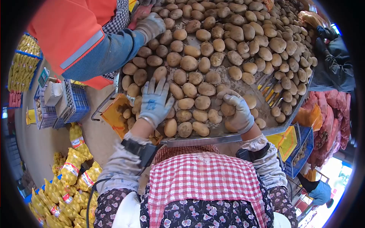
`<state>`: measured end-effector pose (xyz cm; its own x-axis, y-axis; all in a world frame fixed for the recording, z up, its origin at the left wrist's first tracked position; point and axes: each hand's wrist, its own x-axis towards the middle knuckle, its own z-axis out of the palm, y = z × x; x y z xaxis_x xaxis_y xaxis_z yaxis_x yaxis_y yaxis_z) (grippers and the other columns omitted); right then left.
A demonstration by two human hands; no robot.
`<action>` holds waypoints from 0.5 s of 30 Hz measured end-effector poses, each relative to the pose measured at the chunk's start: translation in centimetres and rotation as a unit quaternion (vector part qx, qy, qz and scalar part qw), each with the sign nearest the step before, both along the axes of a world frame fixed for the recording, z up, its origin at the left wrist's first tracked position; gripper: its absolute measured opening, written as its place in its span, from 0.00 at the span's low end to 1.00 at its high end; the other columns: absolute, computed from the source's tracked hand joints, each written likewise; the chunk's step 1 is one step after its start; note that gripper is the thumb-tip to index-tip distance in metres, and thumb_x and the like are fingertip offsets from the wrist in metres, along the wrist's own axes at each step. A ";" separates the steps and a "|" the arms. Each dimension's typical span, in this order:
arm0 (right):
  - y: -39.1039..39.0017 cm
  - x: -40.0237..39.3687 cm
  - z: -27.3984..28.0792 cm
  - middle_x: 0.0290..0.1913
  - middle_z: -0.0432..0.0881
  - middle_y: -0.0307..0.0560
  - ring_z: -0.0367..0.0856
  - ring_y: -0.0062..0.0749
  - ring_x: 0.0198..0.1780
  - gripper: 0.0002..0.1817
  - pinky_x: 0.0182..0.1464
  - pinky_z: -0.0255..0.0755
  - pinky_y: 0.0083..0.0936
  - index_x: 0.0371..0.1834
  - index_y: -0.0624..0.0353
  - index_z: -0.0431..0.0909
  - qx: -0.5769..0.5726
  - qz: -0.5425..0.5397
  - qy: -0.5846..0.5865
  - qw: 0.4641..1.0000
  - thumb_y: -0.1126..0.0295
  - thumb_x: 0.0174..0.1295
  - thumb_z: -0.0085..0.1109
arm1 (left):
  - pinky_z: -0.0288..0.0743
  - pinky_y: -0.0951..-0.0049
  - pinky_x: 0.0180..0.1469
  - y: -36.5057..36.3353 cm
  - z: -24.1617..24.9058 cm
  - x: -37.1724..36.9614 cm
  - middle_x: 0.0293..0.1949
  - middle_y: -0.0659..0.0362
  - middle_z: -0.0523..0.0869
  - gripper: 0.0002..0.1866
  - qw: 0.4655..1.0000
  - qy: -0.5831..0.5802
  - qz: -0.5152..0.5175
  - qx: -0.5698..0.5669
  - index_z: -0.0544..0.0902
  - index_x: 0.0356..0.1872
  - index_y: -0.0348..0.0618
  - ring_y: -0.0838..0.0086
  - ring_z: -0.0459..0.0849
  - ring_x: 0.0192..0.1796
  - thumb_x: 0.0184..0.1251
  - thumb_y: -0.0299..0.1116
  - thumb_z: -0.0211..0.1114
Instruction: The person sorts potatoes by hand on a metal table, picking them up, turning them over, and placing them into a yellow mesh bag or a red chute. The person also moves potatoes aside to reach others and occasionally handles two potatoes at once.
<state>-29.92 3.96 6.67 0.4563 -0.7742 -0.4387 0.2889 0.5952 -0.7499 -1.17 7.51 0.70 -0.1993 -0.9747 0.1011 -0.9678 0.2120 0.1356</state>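
Many potatoes (189, 63) cover a metal sorting table (224, 138) in front of me. Gloved and with fingers spread, my left hand (154, 102) lies flat over potatoes near the table's left part. My right hand (239, 110), also gloved, has its fingers curled round a potato (227, 109) near the front edge. Between my two hands several potatoes lie close together on the table surface.
A co-worker's gloved hand (151, 27) reaches over the table's upper left. Blue crates (78, 102) and yellow net bags (72, 167) stand at the left. At the right are a blue crate (303, 152), pink sacks (327, 125) and another person (320, 193).
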 end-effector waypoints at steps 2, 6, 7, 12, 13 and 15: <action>0.1 0.6 -0.1 0.41 0.84 0.44 0.81 0.31 0.38 0.12 0.38 0.77 0.27 0.44 0.60 0.81 -0.106 0.109 0.215 0.965 0.67 0.65 0.52 | 0.49 0.51 0.73 0.9 1.3 2.0 0.71 0.48 0.63 0.27 0.993 0.010 -0.034 0.116 0.72 0.65 0.46 0.49 0.59 0.72 0.66 0.44 0.57; 1.8 8.0 -1.8 0.38 0.85 0.47 0.83 0.40 0.35 0.11 0.37 0.77 0.34 0.44 0.57 0.81 -0.615 0.315 0.469 0.551 0.69 0.63 0.52 | 0.52 0.49 0.72 -1.7 1.9 1.3 0.70 0.49 0.65 0.29 0.992 0.122 -0.008 0.027 0.71 0.67 0.49 0.51 0.62 0.71 0.64 0.44 0.59; 2.6 9.8 -3.1 0.37 0.85 0.47 0.83 0.41 0.34 0.10 0.35 0.76 0.35 0.44 0.54 0.81 -0.602 0.360 0.527 0.480 0.70 0.61 0.53 | 0.52 0.48 0.71 -3.0 1.9 0.5 0.70 0.49 0.65 0.29 0.990 0.078 0.008 -0.119 0.70 0.67 0.50 0.50 0.62 0.70 0.64 0.44 0.59; 1.8 14.6 -6.5 0.39 0.85 0.46 0.85 0.43 0.42 0.12 0.39 0.77 0.39 0.46 0.52 0.81 -0.408 0.480 0.632 0.451 0.65 0.64 0.51 | 0.57 0.50 0.69 -1.3 0.4 0.6 0.70 0.46 0.63 0.30 0.999 0.018 -0.029 0.004 0.71 0.66 0.51 0.46 0.63 0.68 0.63 0.47 0.60; 1.6 14.9 -5.2 0.39 0.85 0.46 0.85 0.42 0.44 0.12 0.40 0.77 0.40 0.46 0.52 0.80 -0.419 0.545 0.604 0.403 0.65 0.65 0.50 | 0.57 0.50 0.69 -1.7 1.5 1.1 0.70 0.46 0.63 0.30 0.999 0.017 -0.035 0.001 0.71 0.66 0.51 0.46 0.63 0.68 0.63 0.47 0.60; 0.8 13.5 -0.9 0.42 0.86 0.48 0.85 0.42 0.45 0.14 0.42 0.77 0.39 0.48 0.55 0.80 -0.439 0.540 0.596 0.400 0.62 0.65 0.53 | 0.60 0.50 0.67 -3.1 3.2 2.1 0.67 0.46 0.67 0.28 0.950 0.132 0.002 0.283 0.75 0.62 0.50 0.47 0.65 0.66 0.60 0.48 0.61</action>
